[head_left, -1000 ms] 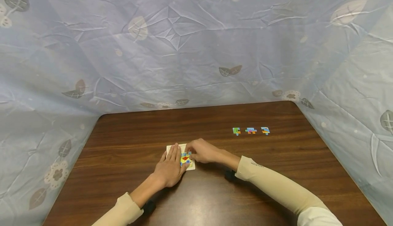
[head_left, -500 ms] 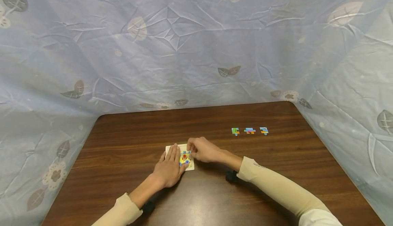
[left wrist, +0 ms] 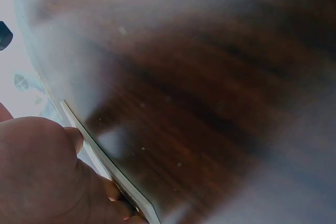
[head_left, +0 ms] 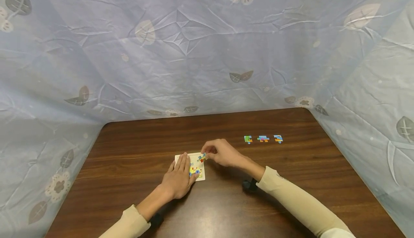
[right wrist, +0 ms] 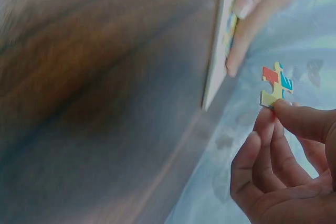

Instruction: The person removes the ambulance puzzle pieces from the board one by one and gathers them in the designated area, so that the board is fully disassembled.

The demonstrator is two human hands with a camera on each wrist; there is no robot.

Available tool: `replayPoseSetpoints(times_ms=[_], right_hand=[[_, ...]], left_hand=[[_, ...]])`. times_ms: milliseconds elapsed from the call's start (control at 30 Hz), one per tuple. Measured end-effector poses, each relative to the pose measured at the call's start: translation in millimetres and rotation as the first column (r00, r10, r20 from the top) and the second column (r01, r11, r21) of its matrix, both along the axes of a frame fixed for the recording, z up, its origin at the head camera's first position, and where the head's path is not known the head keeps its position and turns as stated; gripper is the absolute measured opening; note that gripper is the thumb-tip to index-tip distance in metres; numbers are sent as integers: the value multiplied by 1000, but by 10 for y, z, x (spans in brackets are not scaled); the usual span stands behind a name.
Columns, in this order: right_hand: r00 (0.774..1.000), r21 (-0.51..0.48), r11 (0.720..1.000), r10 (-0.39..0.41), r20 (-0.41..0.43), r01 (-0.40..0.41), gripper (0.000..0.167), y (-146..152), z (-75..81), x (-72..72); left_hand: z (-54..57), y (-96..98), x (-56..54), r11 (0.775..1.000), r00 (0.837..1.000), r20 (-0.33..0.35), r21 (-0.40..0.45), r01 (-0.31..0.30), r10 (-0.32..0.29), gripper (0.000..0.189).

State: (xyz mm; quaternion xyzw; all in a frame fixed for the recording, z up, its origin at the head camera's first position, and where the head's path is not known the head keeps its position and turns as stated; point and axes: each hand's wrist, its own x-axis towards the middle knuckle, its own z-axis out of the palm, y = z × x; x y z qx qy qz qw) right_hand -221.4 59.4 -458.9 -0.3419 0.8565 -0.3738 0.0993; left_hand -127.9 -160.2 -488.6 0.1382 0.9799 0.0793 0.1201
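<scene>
So the right hand (head_left: 223, 153) has its grip together on something: thumb and fingertips are pinching a small flat jigsaw piece with yellow, red and blue patches (right wrist: 277, 85). In the head view that piece shows over the far right corner of a thin, squarish cream puzzle board (head_left: 196, 156), and the right wrist view has it tilted up on edge with a clear gap between it and the board, so no contact there.

The left hand (head_left: 178, 178) isn't gripping anything as far as I can see. It lies flat over the left part of the board, fingers straight and pointing away from the person, thumb out toward the near right. What's under the palm is hidden, but you can make out a yellow picture area with blue round shapes (head_left: 197, 172) right by the thumb.

Further out, near the far right of the dark brown wood-grain desk (head_left: 155, 133), three loose bits sit in a row, well apart from the board: a green, blue and orange jigsaw piece (head_left: 247, 139), a blue one with pink and orange (head_left: 263, 138), and a blue and orange one (head_left: 278, 138). Pale blue leaf-print fabric (head_left: 207, 54) hangs behind and around the sides.
</scene>
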Motion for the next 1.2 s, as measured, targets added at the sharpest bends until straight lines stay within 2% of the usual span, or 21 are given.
replayPoseSetpoints(times_ms=[200, 433, 600, 833, 933, 1200], right_hand=[[998, -43, 997, -56, -6, 56, 16, 213, 80, -62], [991, -125, 984, -119, 57, 125, 13, 529, 211, -104], [985, -122, 978, -164, 58, 170, 10, 792, 253, -120], [976, -104, 971, -210, 62, 216, 13, 1195, 212, -153], [967, -101, 962, -245, 73, 252, 14, 1398, 185, -173], [919, -58, 922, -374, 125, 384, 20, 1889, 81, -216]], left_hand=[[-1, -3, 1, 1000, 1000, 6, 2, -3, 3, 78], [-7, -8, -8, 1000, 1000, -1, 3, -1, 1, 79], [-34, -3, -7, 1000, 1000, -4, 5, 1, -1, 78], [-48, 2, 13, 1000, 1000, 0, 1, 4, -4, 77], [-63, 6, 9, 1000, 1000, 1, 5, 9, -9, 77], [-137, -19, -17, 1000, 1000, -13, -23, 13, -14, 82]])
